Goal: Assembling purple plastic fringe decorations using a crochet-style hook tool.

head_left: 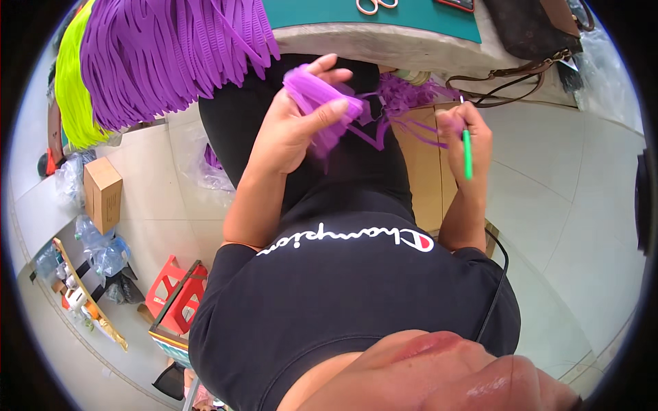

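Note:
My left hand (pixel 291 123) is closed around a bundle of thin, flexible purple strips (pixel 325 103), its thumb lying across them and some fingers raised. The lower part of the bundle is smeared by motion. In my right hand (pixel 469 133) is a slim green-handled tool (pixel 467 154) with a thin pale tip pointing up between the fingers; its exact kind is unclear. Narrow purple strands run from the bundle toward my right hand. Between and beyond my hands lies a tangled heap of purple scraps (pixel 408 96), above a tan cardboard surface (pixel 421 161).
Many purple straps (pixel 171 55) hang over the table at the far left, beside yellow-green straps (pixel 72 82). Scissors (pixel 375 5) lie on a teal mat (pixel 308 12). A dark handbag (pixel 531 31) sits far right. A cardboard box (pixel 103 195) and red stool (pixel 175 294) stand left.

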Demonstrator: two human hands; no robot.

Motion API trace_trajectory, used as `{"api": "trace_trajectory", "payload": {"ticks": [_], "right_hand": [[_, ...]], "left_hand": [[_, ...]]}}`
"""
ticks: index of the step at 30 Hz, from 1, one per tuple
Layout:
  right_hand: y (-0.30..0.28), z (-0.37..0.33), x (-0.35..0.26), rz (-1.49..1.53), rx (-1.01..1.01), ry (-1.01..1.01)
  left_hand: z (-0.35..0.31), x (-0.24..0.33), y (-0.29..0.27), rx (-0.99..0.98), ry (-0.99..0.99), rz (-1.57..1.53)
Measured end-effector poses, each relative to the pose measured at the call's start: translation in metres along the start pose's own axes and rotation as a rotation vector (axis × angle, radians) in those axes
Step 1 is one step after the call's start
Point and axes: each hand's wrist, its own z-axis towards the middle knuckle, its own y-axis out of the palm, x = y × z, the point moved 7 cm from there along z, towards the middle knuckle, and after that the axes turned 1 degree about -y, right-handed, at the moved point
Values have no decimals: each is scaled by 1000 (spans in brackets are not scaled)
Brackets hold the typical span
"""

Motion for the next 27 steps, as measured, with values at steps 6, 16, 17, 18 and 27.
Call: {"api": "trace_trajectory", "payload": {"ticks": [6,16,17,18,27], "right_hand": [[29,9,-30,666,-113,27],[89,21,-47,562,-303,18],[87,21,-46,580,-266,68],[82,21,-46,557,-174,88],[63,22,-52,522,-7,-205]], "left_hand": [[-12,-1,18,-92,-89,-48],[-17,24,2,20,144,155],[-18,11,-5,42,14,48],[-18,-1,-8,60,-116,-61],[-12,-5,-6,181,94,-76]]}}
